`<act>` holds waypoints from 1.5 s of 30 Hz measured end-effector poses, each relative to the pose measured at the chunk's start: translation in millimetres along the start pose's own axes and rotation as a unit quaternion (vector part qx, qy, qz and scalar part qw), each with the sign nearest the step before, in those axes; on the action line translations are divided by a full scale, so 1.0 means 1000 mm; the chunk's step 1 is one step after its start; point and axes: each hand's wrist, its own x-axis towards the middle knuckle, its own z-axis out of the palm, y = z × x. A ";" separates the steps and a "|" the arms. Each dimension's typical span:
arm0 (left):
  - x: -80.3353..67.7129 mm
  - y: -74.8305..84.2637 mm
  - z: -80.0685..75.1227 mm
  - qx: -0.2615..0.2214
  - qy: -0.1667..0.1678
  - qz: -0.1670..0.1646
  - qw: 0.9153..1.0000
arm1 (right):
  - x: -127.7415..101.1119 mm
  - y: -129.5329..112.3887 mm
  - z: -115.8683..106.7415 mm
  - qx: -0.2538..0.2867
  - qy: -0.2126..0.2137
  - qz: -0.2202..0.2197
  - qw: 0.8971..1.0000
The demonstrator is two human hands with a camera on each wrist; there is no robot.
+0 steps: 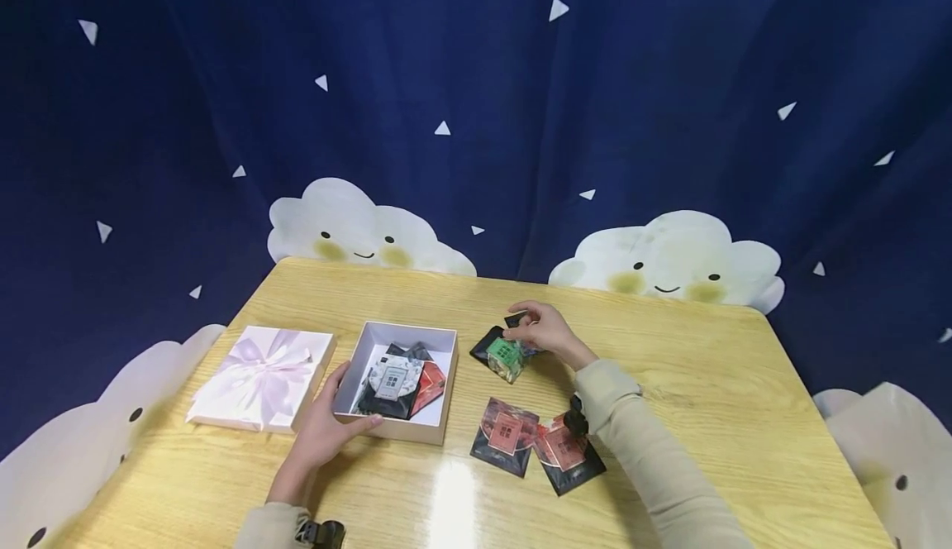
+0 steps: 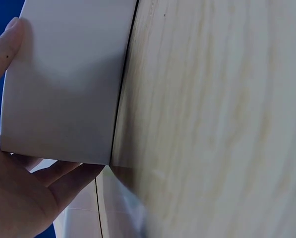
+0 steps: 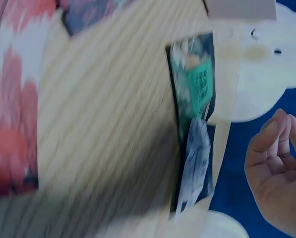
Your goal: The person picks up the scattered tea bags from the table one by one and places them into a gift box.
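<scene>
Two hands: both at work on the wooden table (image 1: 692,384), well apart.
Left hand (image 1: 321,427): cups the near-left corner of the open white box (image 1: 439,432), thumb along the front wall, fingers along the left wall; the left wrist view shows the thumb and fingers laid flat on the box's walls, holding it lightly.
Box contents: several dark packets, a grey-labelled one (image 1: 392,381) on top, a red one (image 1: 430,385) at 3 o'clock of it.
Right hand (image 1: 541,330): at 2 o'clock of the box, fingers curled down onto a green-labelled packet (image 1: 506,356); they seem to pinch its far edge, though the right wrist view is too blurred to confirm.
Green packet: lies on the table just right of the box, over a dark packet.
Red packets (image 1: 506,433): two, overlapping, at 6 o'clock of the right hand, beside the sleeve.
Lid (image 1: 260,377): pink with a ribbon bow, at 9 o'clock of the box, just beside it.
</scene>
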 end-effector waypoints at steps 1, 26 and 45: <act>0.000 0.000 0.000 0.000 0.000 0.000 1.000 | 0.000 0.001 -0.004 -0.006 0.005 0.002 1.000; 0.002 -0.005 0.002 -0.001 0.007 0.005 1.000 | 0.034 0.054 -0.041 -0.220 0.014 0.000 0.975; 0.000 -0.002 0.001 0.003 0.002 -0.003 1.000 | 0.025 0.060 -0.035 -0.113 0.088 0.029 0.989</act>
